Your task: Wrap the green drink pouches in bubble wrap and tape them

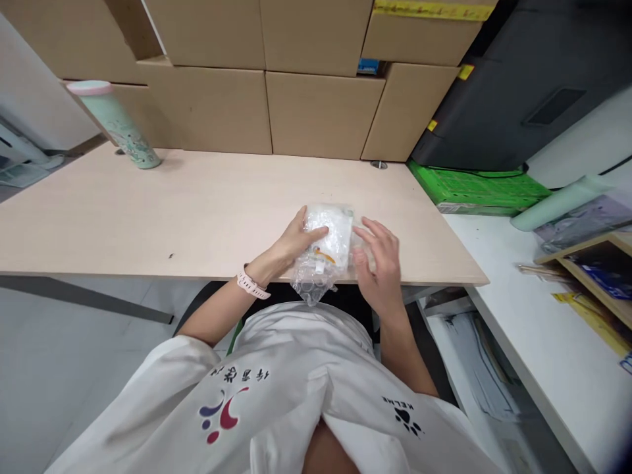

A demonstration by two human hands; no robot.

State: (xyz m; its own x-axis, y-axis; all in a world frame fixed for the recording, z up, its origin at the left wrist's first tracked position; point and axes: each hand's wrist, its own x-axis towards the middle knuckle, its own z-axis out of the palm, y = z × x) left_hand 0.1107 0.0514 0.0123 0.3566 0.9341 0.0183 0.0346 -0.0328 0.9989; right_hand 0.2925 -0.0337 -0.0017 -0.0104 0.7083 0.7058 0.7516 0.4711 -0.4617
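A white package in clear bubble wrap, with a small orange mark on it, is at the front edge of the table. Its loose clear plastic end hangs over that edge toward my lap. My left hand grips the package from its left side, thumb laid across the top. Just to the right, my right hand has its fingers apart and slightly bent. Its fingertips are close to the right edge of the wrap; whether they touch the plastic I cannot tell.
Cardboard boxes are stacked along the back of the light wooden table. A green tumbler with a pink lid stands at the back left. On the right are a green crate, a large dark case and a white side desk.
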